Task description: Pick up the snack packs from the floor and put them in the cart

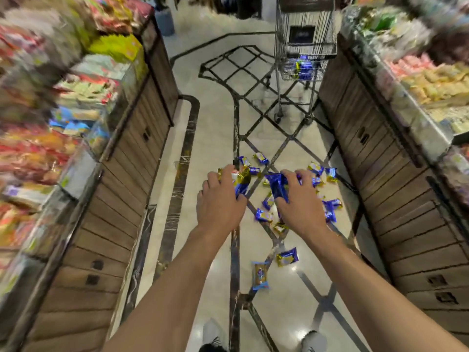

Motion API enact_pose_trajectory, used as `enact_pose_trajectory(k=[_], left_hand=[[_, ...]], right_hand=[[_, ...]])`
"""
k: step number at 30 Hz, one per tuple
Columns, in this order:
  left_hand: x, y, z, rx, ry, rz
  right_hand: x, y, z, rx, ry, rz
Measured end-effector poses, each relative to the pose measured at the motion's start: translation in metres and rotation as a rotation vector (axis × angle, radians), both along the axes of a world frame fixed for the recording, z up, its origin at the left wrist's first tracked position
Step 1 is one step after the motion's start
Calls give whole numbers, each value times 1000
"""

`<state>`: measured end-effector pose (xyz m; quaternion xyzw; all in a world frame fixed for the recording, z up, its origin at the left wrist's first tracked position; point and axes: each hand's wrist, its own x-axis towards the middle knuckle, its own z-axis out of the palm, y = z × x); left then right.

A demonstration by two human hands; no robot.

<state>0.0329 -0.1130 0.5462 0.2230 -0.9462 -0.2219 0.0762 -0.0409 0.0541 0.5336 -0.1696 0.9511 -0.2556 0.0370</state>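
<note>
Several blue-and-gold snack packs (286, 257) lie scattered on the marble floor between two display counters. My left hand (220, 199) is shut on a few blue-and-gold packs (241, 181), held above the floor. My right hand (299, 201) grips a blue pack (278, 185) with more behind its fingers. The wire shopping cart (304, 47) stands further down the aisle, well beyond both hands, with some blue packs (303, 68) in its lower basket.
Wooden-fronted counters (121, 179) (396, 189) line both sides, heaped with coloured snack bags. The aisle between them is narrow. My shoes (212, 334) show at the bottom edge. A blue-grey bin (165, 20) stands far back left.
</note>
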Motion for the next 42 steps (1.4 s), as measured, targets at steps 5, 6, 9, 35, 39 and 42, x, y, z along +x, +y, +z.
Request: enact_pose_trajectory(k=[5, 6, 9, 35, 39, 42], left_hand=[[19, -97, 4, -40, -18, 65], [19, -115, 6, -42, -20, 68], [9, -160, 8, -54, -21, 93], [-439, -477, 6, -21, -31, 97], [-534, -541, -4, -5, -23, 30], [-613, -583, 2, -19, -2, -53]], right_hand=[[10, -99, -1, -49, -25, 33], [9, -115, 0, -47, -21, 38], [-4, -159, 4, -33, -6, 59], [-457, -500, -10, -34, -21, 130], [-542, -557, -14, -23, -25, 55], [-602, -591, -9, -39, -23, -31]])
